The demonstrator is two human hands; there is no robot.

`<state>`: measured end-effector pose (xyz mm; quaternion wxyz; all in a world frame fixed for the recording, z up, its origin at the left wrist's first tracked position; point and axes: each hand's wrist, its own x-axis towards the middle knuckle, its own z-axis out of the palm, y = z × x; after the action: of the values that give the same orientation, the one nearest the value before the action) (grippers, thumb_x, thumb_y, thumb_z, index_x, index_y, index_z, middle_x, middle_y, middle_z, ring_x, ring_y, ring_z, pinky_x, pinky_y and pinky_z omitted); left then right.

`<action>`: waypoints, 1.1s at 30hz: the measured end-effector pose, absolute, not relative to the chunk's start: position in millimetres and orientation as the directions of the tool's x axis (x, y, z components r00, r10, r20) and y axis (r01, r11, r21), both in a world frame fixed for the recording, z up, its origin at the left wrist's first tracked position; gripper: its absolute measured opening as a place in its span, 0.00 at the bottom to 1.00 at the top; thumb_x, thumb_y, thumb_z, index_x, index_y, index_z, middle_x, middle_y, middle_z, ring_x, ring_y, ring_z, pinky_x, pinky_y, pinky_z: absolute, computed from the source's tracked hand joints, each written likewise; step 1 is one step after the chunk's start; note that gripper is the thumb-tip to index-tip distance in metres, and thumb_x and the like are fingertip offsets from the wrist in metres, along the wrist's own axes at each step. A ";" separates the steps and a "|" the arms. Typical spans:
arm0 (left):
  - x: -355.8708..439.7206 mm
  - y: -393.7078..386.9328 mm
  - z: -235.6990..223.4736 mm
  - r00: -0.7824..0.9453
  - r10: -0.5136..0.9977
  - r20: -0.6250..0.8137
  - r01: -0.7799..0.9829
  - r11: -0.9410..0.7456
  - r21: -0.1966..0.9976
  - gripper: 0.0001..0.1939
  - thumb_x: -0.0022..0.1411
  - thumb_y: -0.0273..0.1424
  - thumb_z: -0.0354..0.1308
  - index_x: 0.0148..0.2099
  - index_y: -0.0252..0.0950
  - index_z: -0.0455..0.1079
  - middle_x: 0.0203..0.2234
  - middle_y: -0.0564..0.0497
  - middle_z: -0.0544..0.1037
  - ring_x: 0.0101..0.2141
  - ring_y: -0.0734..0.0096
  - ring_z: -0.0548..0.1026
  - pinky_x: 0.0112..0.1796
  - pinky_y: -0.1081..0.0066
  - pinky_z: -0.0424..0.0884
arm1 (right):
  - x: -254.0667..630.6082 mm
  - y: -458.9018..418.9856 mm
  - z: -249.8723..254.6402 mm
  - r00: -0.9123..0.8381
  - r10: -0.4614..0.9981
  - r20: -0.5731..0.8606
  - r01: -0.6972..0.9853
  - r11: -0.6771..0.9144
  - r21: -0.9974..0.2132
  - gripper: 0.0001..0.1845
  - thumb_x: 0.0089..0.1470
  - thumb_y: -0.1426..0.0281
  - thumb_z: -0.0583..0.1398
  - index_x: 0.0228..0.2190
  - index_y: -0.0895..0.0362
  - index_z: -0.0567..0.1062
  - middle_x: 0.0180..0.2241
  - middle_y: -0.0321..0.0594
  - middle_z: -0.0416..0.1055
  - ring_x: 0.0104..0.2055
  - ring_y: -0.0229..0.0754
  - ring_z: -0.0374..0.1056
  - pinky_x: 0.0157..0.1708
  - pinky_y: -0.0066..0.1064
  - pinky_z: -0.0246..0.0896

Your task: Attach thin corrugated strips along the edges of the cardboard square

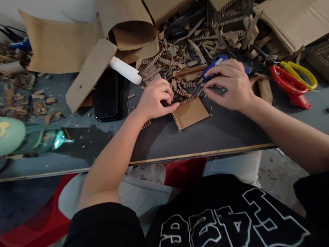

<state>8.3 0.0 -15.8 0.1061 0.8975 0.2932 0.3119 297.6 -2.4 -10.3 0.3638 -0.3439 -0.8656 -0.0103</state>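
A thin strip of corrugated cardboard (191, 95) spans the gap between my two hands, just above the table. My left hand (156, 98) is closed, with thumb and fingers pinched at the strip's left end. At the other end, my right hand (231, 84) pinches with thumb and forefinger, its other fingers curled above. Below the strip lies a flat square piece of cardboard (192, 114), its corrugated edge facing left. A blue utility knife (214, 65) lies behind my right hand, which partly hides it.
Red-and-yellow-handled scissors (292, 81) lie right. Left are a black phone (107, 97), a white glue bottle or stick (125, 70) and a green bottle (1, 131). Cardboard scraps (178, 53), a rolled cardboard sheet (127, 17) and larger cardboard pieces (304, 7) fill the back.
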 end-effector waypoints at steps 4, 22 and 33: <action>8.1 0.5 -16.7 0.636 0.581 0.508 0.450 -0.814 0.368 0.21 0.60 0.36 0.63 0.19 0.35 0.64 0.24 0.50 0.76 0.37 0.65 0.76 0.41 0.63 0.73 | 297.2 -2.7 -12.1 -0.512 0.602 0.613 0.607 0.758 -0.237 0.08 0.59 0.65 0.60 0.31 0.52 0.79 0.46 0.40 0.77 0.51 0.51 0.69 0.52 0.47 0.62; 8.4 -0.2 -16.4 0.643 0.554 0.529 0.433 -0.833 0.346 0.21 0.59 0.33 0.62 0.18 0.35 0.61 0.22 0.51 0.75 0.33 0.68 0.75 0.38 0.66 0.72 | 303.4 -4.2 -9.5 -0.089 0.926 0.367 0.977 0.152 -0.147 0.33 0.55 0.55 0.59 0.56 0.64 0.66 0.51 0.61 0.68 0.55 0.66 0.60 0.54 0.58 0.54; 11.4 -2.7 -14.2 0.653 0.525 0.546 0.401 -0.851 0.338 0.22 0.59 0.31 0.60 0.16 0.36 0.59 0.20 0.53 0.76 0.29 0.70 0.72 0.35 0.66 0.69 | 303.0 -0.5 -4.9 -0.029 0.965 0.260 0.981 0.078 -0.179 0.32 0.57 0.58 0.56 0.57 0.65 0.68 0.53 0.63 0.69 0.55 0.65 0.62 0.55 0.55 0.53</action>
<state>11.4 -2.7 -14.2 0.0941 0.9043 0.2560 0.3283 303.0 -0.5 -4.9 0.1581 -0.6786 -0.7168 -0.0248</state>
